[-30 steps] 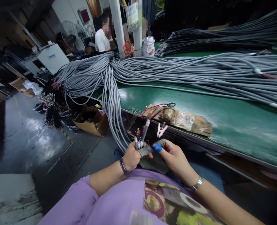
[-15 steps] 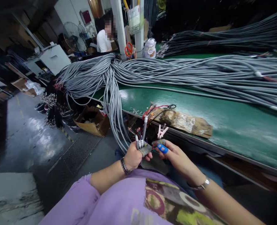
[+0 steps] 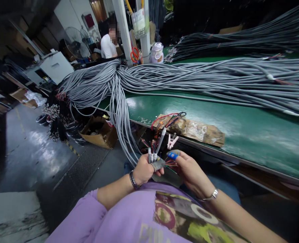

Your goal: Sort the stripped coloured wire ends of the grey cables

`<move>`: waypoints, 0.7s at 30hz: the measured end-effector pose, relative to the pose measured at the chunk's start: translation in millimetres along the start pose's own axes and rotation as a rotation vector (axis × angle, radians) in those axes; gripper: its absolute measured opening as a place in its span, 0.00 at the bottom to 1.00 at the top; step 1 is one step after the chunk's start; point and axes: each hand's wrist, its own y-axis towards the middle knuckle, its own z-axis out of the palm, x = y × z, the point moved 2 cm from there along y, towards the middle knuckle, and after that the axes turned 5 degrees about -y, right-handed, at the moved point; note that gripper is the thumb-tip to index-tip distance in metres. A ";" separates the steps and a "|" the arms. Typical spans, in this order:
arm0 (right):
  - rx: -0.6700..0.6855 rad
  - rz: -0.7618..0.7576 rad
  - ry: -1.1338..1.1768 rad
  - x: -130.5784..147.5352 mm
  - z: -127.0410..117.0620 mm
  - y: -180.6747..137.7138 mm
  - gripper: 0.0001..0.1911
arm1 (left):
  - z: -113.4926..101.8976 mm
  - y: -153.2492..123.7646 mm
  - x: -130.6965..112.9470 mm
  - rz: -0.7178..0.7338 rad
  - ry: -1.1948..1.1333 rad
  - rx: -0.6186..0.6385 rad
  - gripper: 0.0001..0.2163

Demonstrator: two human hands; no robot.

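Several grey cables [image 3: 160,143] with white-banded ends and bare coloured wires stand up from my left hand [image 3: 144,169], which is closed round them; grey tape wraps its thumb. Thin coloured wires [image 3: 170,163] fan out from this grip towards my right hand [image 3: 188,168]. Its thumb, in a blue cover with holes, and its grey-wrapped forefinger are pressed together just above these wires. Whatever lies between those fingertips is too small to make out. A pale pink clip [image 3: 172,141] is at the table edge, just beyond my right fingertips.
On the green table [image 3: 240,125] lie a long bundle of grey cables [image 3: 190,79], a taped cardboard strip [image 3: 202,132] and dark cables [image 3: 227,44] behind. Grey cables hang over the edge near a floor carton [image 3: 100,131]. A person [image 3: 108,45] sits beyond the post.
My right hand's thumb and forefinger have come slightly up off the thin wires, which now show spread out. The longest grey cable in my left hand leans further right.
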 end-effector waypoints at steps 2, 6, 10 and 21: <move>-0.026 0.010 0.139 1.6 -8.1 5.7 0.15 | -0.6 0.4 -3.7 -0.026 -0.026 0.011 0.22; 0.020 0.096 0.181 7.6 -17.7 15.8 0.18 | -2.9 5.6 -12.9 -0.124 -0.153 0.065 0.21; 0.173 0.060 0.128 18.6 -6.9 22.0 0.23 | 1.6 14.8 -23.0 -0.230 -0.196 0.154 0.21; 0.233 0.044 0.141 25.7 15.8 36.1 0.25 | 11.2 33.2 -22.4 -0.287 -0.304 0.150 0.20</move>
